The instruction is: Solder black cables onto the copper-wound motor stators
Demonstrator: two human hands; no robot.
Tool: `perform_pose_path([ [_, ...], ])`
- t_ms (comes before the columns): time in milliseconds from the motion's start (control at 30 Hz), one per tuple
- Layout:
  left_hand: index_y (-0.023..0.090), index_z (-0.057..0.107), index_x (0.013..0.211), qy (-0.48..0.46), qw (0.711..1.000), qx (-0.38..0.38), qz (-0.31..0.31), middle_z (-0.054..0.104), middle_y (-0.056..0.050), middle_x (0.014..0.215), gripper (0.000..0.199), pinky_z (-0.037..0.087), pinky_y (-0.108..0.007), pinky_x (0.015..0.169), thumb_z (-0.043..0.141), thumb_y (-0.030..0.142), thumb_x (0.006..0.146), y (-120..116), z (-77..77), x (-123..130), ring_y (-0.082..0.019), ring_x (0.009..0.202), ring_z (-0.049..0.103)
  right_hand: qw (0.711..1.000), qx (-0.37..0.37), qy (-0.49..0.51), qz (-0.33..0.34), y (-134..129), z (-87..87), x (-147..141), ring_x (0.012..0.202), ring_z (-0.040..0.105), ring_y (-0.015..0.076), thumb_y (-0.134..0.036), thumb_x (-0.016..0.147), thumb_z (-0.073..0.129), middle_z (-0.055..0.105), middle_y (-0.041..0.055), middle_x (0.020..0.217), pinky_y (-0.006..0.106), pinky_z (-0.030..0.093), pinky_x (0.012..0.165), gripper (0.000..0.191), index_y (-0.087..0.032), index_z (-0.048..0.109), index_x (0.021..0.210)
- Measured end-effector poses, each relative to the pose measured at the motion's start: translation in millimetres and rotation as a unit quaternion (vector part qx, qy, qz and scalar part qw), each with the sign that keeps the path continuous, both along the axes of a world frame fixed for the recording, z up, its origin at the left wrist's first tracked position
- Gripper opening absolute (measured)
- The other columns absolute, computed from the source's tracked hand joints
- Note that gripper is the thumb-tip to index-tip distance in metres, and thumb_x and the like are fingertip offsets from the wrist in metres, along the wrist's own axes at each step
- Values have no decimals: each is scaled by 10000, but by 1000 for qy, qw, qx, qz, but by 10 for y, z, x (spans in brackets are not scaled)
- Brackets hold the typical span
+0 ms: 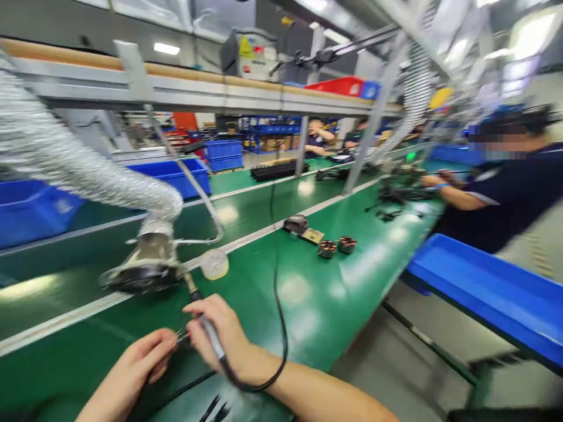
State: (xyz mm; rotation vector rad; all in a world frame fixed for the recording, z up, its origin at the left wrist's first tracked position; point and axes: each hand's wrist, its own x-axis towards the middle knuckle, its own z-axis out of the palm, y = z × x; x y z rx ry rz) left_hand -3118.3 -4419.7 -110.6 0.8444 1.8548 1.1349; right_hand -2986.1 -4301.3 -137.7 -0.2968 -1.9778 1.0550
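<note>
Holds the iron (212,337) in the right hand (232,337), fingers curled round the handle, tip angled up and away beside the hood (147,258). Pinches a thin wire (180,335) between thumb and forefinger of the left hand (145,358), low over the near end of the green bench (303,322). Trails a black cord (284,328) from the iron in a loop over the right forearm. Near the hood, on the bench, a pale round dish (214,264). Farther along, a dark part (295,224) against a flat piece (313,235), then two copper coils (327,249), just apart from each other. Glossy green all over, with blurred patches of lamplight and a pale rail (246,237) running lengthwise. Over the left side, a silvery ribbed duct (101,158) down to the hood. Above the bench, a long shelf (211,92) with a labelled box (255,55) and a red bin (338,86). Beyond, blue tubs (169,176), a black rack (279,170) and people seated far back. To the right, a blue tray (488,287) on a stand beside the bench, and a worker (519,187) in dark clothing, arms over a black tangle (396,196). Overhead, bright lamps (166,48), beams and more ducting.
</note>
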Motion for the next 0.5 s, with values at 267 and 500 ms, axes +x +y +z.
perform_pose_path([
  [267,156,547,741,-107,993,41,-11,353,81,566,362,179,-216,476,661,497,785,20,4,-63,-72,502,250,993,15,93,-66,53,212,143,553,612,112,-227,980,370,644,-11,587,243,469,603,422,-193,637,655],
  [500,165,521,733,-83,995,54,9,343,83,571,349,182,-219,480,630,487,810,18,-22,-48,-72,506,254,990,56,120,-52,-10,201,160,514,578,104,-175,970,355,602,-24,540,260,454,593,427,-201,593,616],
])
